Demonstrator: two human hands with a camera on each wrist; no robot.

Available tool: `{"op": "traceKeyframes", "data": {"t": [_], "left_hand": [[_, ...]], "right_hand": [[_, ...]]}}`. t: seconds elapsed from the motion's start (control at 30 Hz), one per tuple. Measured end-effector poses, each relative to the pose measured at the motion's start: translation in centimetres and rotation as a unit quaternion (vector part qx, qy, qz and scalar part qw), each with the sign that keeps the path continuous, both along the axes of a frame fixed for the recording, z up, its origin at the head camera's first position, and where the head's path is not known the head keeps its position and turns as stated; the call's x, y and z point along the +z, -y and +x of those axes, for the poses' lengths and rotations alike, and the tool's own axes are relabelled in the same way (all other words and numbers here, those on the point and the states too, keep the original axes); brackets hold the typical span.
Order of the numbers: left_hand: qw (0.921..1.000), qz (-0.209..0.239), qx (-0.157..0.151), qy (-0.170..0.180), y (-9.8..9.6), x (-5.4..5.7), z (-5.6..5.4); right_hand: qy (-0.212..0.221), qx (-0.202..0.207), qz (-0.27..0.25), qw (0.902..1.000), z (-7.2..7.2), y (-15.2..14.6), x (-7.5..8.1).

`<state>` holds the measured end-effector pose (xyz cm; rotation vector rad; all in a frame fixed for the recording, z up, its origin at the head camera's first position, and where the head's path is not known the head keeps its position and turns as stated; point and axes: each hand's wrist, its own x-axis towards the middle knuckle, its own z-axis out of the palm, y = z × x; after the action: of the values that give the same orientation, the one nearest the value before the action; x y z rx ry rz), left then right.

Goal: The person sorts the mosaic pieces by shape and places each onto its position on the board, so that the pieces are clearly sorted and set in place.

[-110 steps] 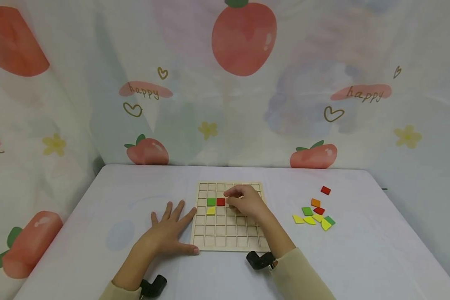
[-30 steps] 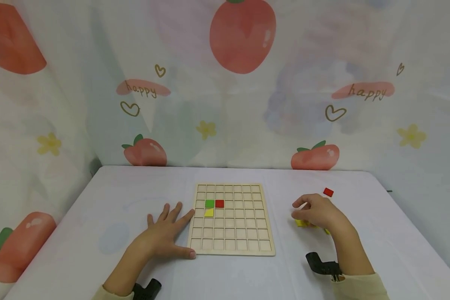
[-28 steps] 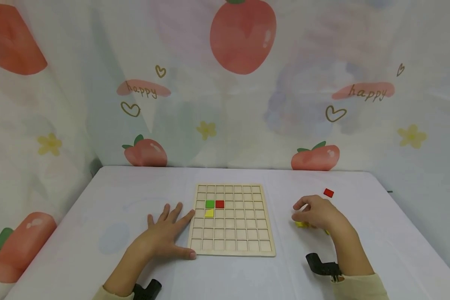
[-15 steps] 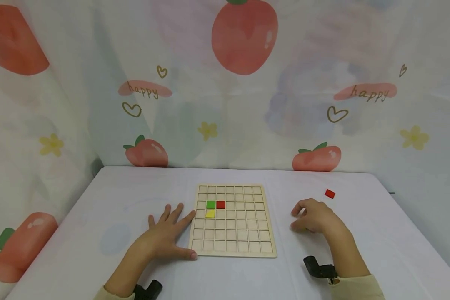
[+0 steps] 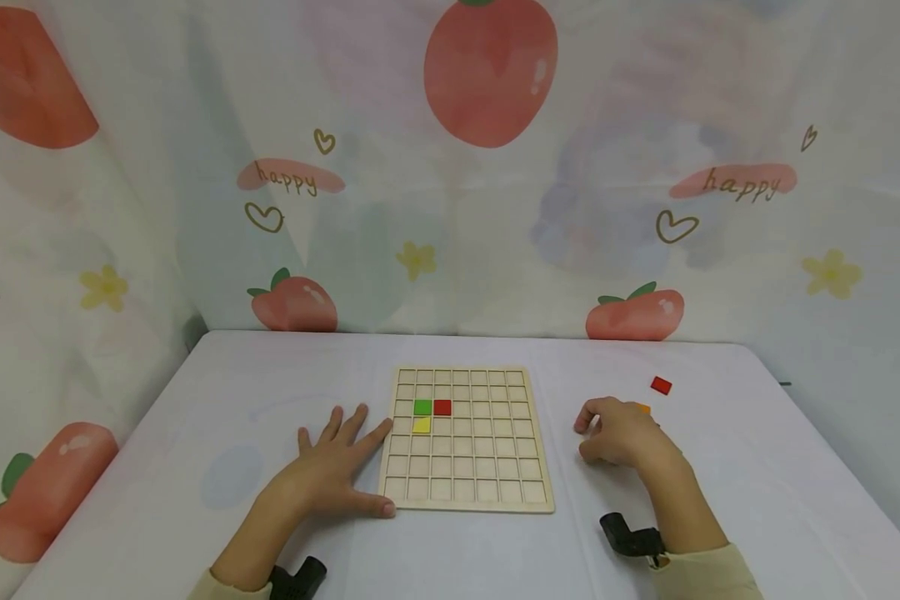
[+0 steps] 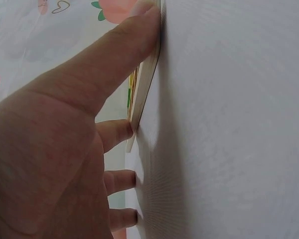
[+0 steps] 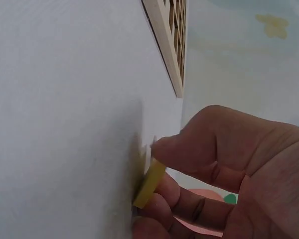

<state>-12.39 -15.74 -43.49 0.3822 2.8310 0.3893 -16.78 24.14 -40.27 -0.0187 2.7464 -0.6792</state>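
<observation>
White table (image 5: pixel 765 500) stretched below fruit-print backdrop (image 5: pixel 465 208). Right hand (image 5: pixel 621 431) pinched yellow piece (image 7: pixel 150 185), full shape hard to tell; judged light, stiff, best held by edges. Left hand (image 5: pixel 324 477), splayed, touched wooden grid board (image 5: pixel 465 450) between hands.

Beyond and left of my white-covered table (image 5: pixel 495 550) I see printed cloth (image 5: pixel 487 217): a large red fruit (image 5: pixel 491 75) above the table's middle, two "happy" prints (image 5: pixel 291 176) over its far edge, a leafy fruit (image 5: pixel 54 493) beside its left edge.
</observation>
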Motion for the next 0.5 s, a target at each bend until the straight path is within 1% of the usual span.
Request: {"op": "traceKeyframes", "data": {"t": [0.17,0.3,0.5], "left_hand": [[1.0000,0.005,0.001,0.001,-0.03,0.16,0.00],[1.0000,0.005,0.004,0.000,-0.08,0.00,-0.04],[1.0000,0.004,0.005,-0.002,-0.04,-0.09,-0.01]], "right_hand": [[-0.007,0.000,-0.003,1.0000,-0.42,0.17,-0.21],[-0.011,0.000,-0.007,0.9999,-0.50,0.25,-0.21],[-0.037,0.009,-0.021,0.9991,-0.45,0.49,-0.07]]}}
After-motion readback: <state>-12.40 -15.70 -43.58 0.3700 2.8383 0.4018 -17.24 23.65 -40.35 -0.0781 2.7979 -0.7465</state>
